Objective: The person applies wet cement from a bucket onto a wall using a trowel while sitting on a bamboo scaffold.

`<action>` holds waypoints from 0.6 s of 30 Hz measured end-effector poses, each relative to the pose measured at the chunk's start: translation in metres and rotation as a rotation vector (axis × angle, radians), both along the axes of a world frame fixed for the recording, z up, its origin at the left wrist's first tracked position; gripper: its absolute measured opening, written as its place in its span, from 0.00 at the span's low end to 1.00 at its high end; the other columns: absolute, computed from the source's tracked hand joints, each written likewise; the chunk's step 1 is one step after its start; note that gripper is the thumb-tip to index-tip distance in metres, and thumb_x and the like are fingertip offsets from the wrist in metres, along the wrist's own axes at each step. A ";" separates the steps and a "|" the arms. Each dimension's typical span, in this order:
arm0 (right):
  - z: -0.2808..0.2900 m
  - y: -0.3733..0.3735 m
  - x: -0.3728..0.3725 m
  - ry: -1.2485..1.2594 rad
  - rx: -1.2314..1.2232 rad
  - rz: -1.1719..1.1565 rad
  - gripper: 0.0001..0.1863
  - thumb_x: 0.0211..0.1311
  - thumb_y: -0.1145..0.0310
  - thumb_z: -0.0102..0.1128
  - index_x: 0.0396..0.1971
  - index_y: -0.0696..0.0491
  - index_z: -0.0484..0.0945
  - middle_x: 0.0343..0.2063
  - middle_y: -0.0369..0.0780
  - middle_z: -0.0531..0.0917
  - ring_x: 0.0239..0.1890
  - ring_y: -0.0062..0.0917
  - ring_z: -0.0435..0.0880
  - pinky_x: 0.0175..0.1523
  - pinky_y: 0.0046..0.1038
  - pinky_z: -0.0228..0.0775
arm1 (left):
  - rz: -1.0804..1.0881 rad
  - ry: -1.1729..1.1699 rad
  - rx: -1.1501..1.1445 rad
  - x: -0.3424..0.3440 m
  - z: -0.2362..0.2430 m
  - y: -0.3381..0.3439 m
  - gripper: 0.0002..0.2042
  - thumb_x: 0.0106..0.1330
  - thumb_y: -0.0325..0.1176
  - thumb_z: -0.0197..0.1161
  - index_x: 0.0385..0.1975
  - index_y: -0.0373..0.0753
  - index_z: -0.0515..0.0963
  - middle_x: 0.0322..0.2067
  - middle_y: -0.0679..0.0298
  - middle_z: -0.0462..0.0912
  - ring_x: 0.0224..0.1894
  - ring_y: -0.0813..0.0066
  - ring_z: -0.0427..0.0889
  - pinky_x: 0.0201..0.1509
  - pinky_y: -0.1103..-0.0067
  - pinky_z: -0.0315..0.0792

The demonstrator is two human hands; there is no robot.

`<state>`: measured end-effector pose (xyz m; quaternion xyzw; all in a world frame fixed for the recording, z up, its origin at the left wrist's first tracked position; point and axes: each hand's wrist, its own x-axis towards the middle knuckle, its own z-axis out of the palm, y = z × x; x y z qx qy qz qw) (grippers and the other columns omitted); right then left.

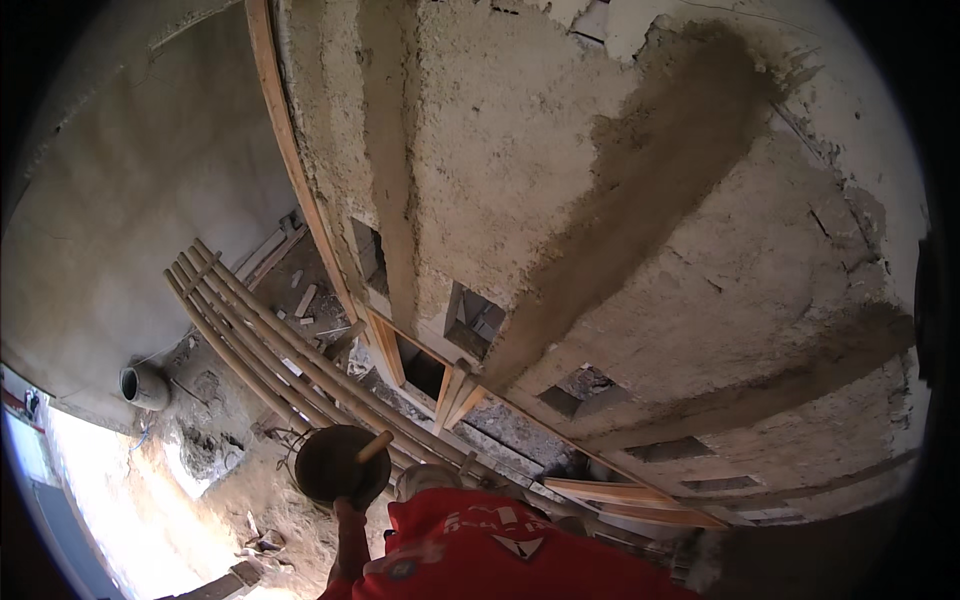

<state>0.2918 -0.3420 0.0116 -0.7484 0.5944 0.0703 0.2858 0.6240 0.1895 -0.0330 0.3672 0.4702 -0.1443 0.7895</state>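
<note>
At the lower left of the middle, my left hand (348, 510) is closed on the near rim of a dark round bucket (325, 470). Most of its fingers are hidden by the bucket. A tool's pale wooden handle (375, 447) leans over the bucket's right side, and the rest of that tool is lost in the dark inside. The red garment (500, 550) on me fills the bottom of the view. My right hand does not show. Beyond, a rough plastered wall (490, 150) bears a broad, darker damp band (650, 190) running diagonally.
Long wooden poles (290, 365) lie side by side as a platform, passing beneath the bucket. A grey pail (145, 387) lies tipped on the dirt floor far below left. Square openings (475, 317) and wooden frames (610, 492) line the wall's lower part. An upright wooden batten (290, 150) edges it.
</note>
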 end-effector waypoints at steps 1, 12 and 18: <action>-0.002 -0.001 -0.001 0.005 -0.003 -0.003 0.17 0.66 0.56 0.51 0.26 0.52 0.80 0.16 0.39 0.73 0.19 0.29 0.68 0.24 0.37 0.60 | -0.005 0.002 -0.021 0.005 0.002 -0.008 0.21 0.47 0.37 0.71 0.42 0.39 0.78 0.41 0.52 0.80 0.45 0.51 0.81 0.47 0.58 0.77; -0.015 -0.027 0.014 0.005 0.010 0.087 0.12 0.63 0.61 0.55 0.27 0.53 0.81 0.18 0.41 0.76 0.21 0.32 0.73 0.26 0.38 0.65 | 0.080 0.002 -0.051 -0.002 0.007 -0.037 0.23 0.55 0.37 0.54 0.53 0.40 0.76 0.52 0.51 0.79 0.53 0.51 0.79 0.52 0.53 0.79; -0.016 -0.037 0.003 0.023 0.030 0.180 0.10 0.61 0.63 0.57 0.28 0.54 0.81 0.19 0.42 0.77 0.22 0.33 0.75 0.27 0.38 0.68 | 0.137 -0.017 -0.016 -0.009 -0.003 -0.039 0.20 0.59 0.34 0.52 0.50 0.33 0.75 0.51 0.50 0.78 0.52 0.49 0.80 0.51 0.54 0.81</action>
